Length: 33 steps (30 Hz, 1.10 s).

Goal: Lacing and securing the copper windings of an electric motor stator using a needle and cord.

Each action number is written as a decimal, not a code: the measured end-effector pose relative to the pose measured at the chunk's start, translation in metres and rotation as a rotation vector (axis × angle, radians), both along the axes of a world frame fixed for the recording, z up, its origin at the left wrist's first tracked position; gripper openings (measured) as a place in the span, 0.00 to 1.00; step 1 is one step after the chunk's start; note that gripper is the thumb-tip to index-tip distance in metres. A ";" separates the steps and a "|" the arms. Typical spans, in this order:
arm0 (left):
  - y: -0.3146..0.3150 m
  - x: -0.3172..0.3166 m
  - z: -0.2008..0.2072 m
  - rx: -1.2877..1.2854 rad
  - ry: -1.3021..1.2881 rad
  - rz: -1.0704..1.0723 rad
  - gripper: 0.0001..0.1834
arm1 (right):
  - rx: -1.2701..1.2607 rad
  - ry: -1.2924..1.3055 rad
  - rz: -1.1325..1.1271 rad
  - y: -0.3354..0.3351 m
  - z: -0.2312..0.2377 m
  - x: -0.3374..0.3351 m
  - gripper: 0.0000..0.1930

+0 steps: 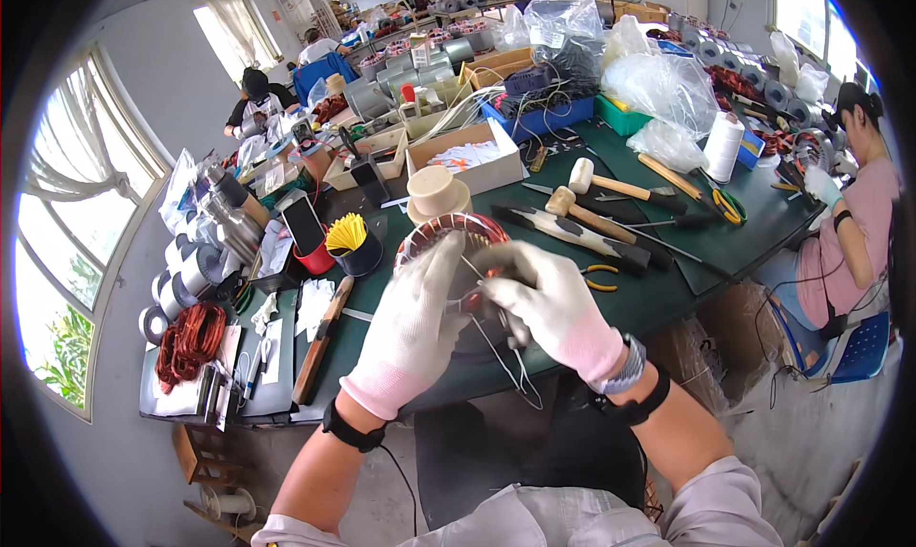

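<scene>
Both my hands wear white gloves with pink cuffs and meet at the table's near edge, over a ring-shaped motor stator [452, 224] with copper windings and white slot liners. My left hand [412, 310] lies along the stator's left side, fingers closed on it and pointing up. My right hand [546, 294] is pinched at the stator's right side on a thin white cord [494, 345]. From there the cord hangs in a long loop below the hands. Some fingertips are blurred or hidden, as is most of the stator's inside.
Mallets [577, 211], yellow-handled pliers [599, 278] and rods lie right on the green table [658, 304]. Behind the stator stand round beige blocks [434, 192]; leftward are a cup of yellow strips [353, 241], a wooden stick [322, 342] and copper coils [191, 345]. A co-worker [840, 232] sits right.
</scene>
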<state>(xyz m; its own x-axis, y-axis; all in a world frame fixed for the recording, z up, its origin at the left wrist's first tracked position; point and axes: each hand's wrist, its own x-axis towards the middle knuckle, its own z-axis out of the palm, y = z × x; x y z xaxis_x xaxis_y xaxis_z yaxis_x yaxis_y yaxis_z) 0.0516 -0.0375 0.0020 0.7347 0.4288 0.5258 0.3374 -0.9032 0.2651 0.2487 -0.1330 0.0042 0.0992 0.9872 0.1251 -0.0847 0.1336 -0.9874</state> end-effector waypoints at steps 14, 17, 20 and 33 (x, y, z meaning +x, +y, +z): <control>0.005 -0.001 -0.026 0.006 -0.153 -0.204 0.26 | 0.177 0.001 -0.180 -0.066 -0.028 -0.015 0.12; 0.002 -0.003 -0.023 0.001 -0.126 -0.192 0.26 | 0.668 -0.850 -0.323 -0.039 -0.003 0.007 0.08; 0.007 -0.007 -0.025 0.001 -0.116 -0.183 0.27 | 0.747 -0.150 -0.151 -0.083 0.025 0.009 0.07; 0.008 -0.004 -0.027 -0.031 -0.128 -0.244 0.29 | -1.303 -1.611 -0.002 -0.511 -0.386 0.177 0.19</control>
<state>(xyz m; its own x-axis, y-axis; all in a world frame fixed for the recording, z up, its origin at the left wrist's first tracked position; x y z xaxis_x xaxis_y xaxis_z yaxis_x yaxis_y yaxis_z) 0.0472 -0.0296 -0.0251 0.7468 0.2649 0.6100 0.0730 -0.9444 0.3207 0.4254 -0.6435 -0.3819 0.6406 0.5500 -0.5358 0.7604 -0.5515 0.3430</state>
